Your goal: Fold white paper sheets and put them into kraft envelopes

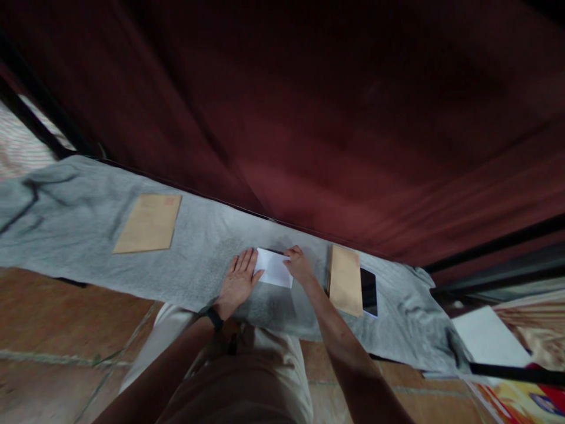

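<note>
A small white sheet of paper (272, 268) lies on the grey cloth in front of me. It looks folded, though the fold itself is hard to make out. My left hand (241, 277) rests flat on the cloth at the paper's left edge, fingers stretched out and the thumb touching the paper. At the right edge, my right hand (298, 263) has its fingers curled and pinched on the sheet. To the right of that hand sits a stack of brown envelopes (345, 280). Farther off on the left is a single brown envelope (150, 224).
The grey cloth (207, 235) covers a long narrow surface. A dark phone (369, 291) lies beside the envelope stack. Behind rises a dark red curtain (282, 147). A white board-like piece (492, 338) and a colourful package (525, 400) are at lower right, above a tiled floor (66, 318).
</note>
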Action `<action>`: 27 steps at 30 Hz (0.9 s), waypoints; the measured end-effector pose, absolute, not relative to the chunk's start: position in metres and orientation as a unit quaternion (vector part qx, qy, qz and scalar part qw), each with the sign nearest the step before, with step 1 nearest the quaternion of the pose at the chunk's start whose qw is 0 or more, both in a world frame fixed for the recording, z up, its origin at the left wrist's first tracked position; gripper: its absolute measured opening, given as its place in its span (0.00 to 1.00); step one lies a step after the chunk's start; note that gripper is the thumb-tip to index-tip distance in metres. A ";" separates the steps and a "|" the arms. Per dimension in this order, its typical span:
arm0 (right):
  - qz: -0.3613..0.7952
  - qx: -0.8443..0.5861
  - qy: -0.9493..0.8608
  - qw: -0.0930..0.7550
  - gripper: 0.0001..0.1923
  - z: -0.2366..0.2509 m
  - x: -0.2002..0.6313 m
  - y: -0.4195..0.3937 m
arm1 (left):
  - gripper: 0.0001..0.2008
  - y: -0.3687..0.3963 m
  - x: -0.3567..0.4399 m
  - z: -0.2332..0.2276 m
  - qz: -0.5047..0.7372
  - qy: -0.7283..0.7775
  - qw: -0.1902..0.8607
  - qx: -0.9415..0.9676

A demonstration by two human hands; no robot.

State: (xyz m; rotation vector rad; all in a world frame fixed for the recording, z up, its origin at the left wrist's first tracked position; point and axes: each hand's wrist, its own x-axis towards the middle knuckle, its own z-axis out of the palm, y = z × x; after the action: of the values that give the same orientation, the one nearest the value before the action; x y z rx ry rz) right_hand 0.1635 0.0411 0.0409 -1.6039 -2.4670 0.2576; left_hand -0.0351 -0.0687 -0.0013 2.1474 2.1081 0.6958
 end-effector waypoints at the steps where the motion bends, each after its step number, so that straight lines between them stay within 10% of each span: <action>1: 0.094 -0.531 -0.834 0.117 0.13 0.047 0.165 0.041 | 0.34 -0.068 -0.036 0.003 0.251 0.685 0.027 0.684; 6: 0.104 -0.469 -0.838 0.259 0.16 0.066 0.178 0.023 | 0.39 -0.066 -0.037 0.039 0.386 0.691 -0.006 0.611; 12: 0.077 -0.438 -0.872 0.207 0.18 0.030 0.190 -0.035 | 0.25 -0.077 -0.015 0.048 0.270 0.570 0.073 0.773; 27: 0.162 -0.492 -0.816 0.258 0.22 0.006 0.173 -0.041 | 0.27 -0.073 0.020 -0.004 0.146 0.612 0.028 0.777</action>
State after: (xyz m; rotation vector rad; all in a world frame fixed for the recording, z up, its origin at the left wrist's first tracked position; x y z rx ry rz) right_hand 0.1725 -0.0407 0.0058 -1.3337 -2.2114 0.4385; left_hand 0.0202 -0.0734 -0.0041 2.3969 1.8894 0.4519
